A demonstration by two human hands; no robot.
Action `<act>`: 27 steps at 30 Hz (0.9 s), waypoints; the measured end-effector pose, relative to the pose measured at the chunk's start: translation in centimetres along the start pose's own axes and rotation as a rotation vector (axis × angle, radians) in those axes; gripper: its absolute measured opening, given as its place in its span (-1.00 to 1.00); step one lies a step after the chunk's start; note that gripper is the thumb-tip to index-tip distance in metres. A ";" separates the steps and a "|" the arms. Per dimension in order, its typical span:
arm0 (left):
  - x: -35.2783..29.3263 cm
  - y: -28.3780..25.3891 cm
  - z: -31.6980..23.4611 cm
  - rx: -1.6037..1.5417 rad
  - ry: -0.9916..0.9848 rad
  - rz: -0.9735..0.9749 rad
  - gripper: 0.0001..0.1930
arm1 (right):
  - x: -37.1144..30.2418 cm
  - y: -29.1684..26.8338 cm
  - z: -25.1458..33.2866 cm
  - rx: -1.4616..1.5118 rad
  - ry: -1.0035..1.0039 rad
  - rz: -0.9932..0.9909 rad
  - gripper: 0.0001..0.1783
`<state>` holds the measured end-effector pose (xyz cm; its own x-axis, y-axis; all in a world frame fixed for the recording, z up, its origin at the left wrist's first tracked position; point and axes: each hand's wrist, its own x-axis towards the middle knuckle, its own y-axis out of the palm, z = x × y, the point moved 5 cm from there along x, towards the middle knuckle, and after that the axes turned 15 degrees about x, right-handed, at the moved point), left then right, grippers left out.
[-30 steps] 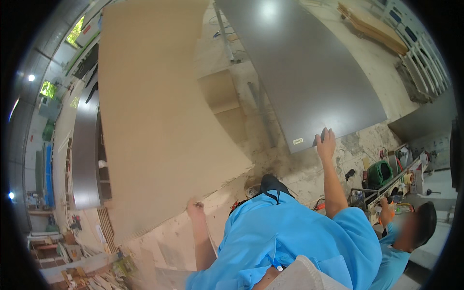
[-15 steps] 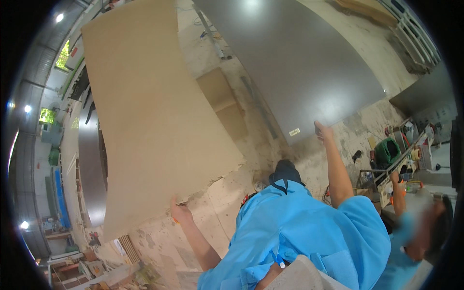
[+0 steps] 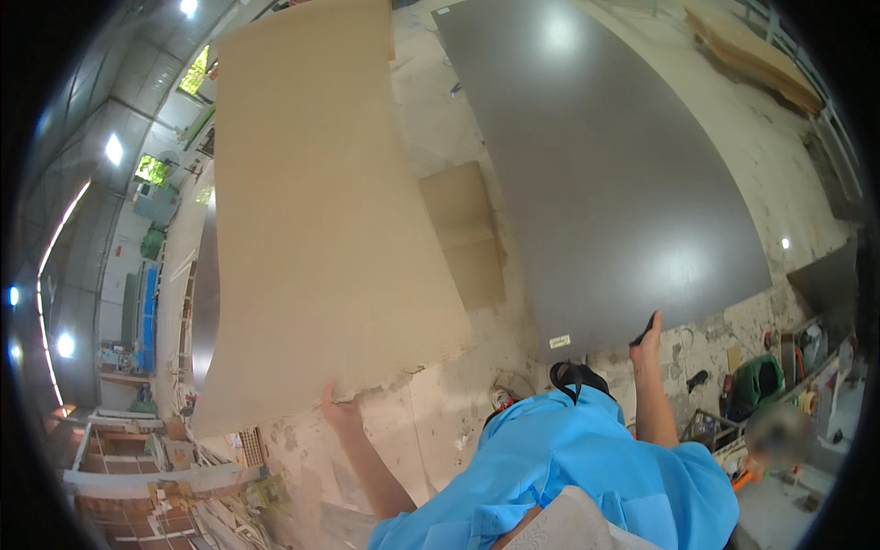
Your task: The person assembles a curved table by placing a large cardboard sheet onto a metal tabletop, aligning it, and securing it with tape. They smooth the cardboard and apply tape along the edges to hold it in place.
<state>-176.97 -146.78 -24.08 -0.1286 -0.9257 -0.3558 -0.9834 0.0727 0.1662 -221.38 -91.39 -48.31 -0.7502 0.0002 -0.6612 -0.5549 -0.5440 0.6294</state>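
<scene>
A large tan cardboard sheet (image 3: 312, 202) with a torn near edge stretches away on the left. My left hand (image 3: 343, 412) is closed on that near edge, thumb on top and the other fingers hidden below. On the right lies a long, glossy dark grey panel (image 3: 623, 183) with a small pale label near its closest corner. My right hand (image 3: 649, 346) grips the near edge of this panel, with a black pad or strip between the thumb and the surface. Its other fingers are hidden under the edge.
A folded piece of cardboard (image 3: 463, 229) lies on the floor between sheet and panel. Tools and a green container (image 3: 757, 383) stand at the right, near a partly visible, blurred person. Wood scraps (image 3: 215, 513) and a rack fill the lower left. Brown sheets (image 3: 752, 60) rest far right.
The view has turned, so the sheet and panel sit further right and the panel's near edge lower. Both hands keep their holds. The co-worker's arm at the right has mostly dropped from view.
</scene>
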 end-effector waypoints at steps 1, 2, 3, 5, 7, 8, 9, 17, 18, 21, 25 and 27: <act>-1.1 1.2 -0.7 0.017 0.029 -0.026 -0.49 | -0.1 0.2 0.2 0.010 -0.005 -0.006 -0.10; -2.1 2.4 -1.4 0.029 0.063 -0.041 -0.48 | -0.3 0.3 0.3 0.018 -0.012 -0.021 -0.09; -3.0 3.3 -1.9 0.049 0.058 -0.095 -0.47 | -0.6 0.4 0.4 -0.002 0.021 -0.050 -0.07; -4.6 5.2 -2.6 0.040 0.085 -0.127 -0.45 | -1.3 0.4 0.7 -0.050 0.080 -0.138 -0.03; -5.9 6.5 -2.9 0.076 0.101 -0.111 -0.46 | -1.8 0.9 1.3 -0.104 0.118 -0.067 0.01; -6.4 7.0 -3.0 0.061 0.111 -0.086 -0.46 | -2.0 0.9 1.5 -0.122 0.138 -0.055 0.03; -6.7 7.5 -3.1 0.068 0.116 -0.046 -0.47 | -2.1 1.0 1.8 -0.149 0.151 -0.029 0.04; -4.8 8.2 -3.5 0.060 0.059 -0.043 -0.58 | -1.5 0.5 1.5 -0.083 0.120 -0.036 0.05; -4.1 8.3 -3.3 0.058 0.045 -0.007 -0.59 | -1.4 0.5 1.3 -0.066 0.111 -0.031 0.04; -2.8 7.9 -1.8 0.000 0.035 0.087 -0.62 | -1.2 0.3 1.2 -0.050 0.113 -0.070 0.01; -2.9 5.3 0.6 0.001 0.011 0.035 -0.65 | -1.0 -0.2 1.2 -0.124 0.140 -0.015 -0.01; -3.2 4.0 1.5 0.010 -0.017 0.006 -0.65 | -0.7 -0.4 1.3 -0.138 0.126 0.031 -0.02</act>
<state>-180.73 -142.94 -23.66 -0.1361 -0.9188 -0.3706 -0.9839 0.0817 0.1587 -221.11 -90.10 -47.59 -0.7106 -0.1190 -0.6935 -0.4708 -0.6520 0.5943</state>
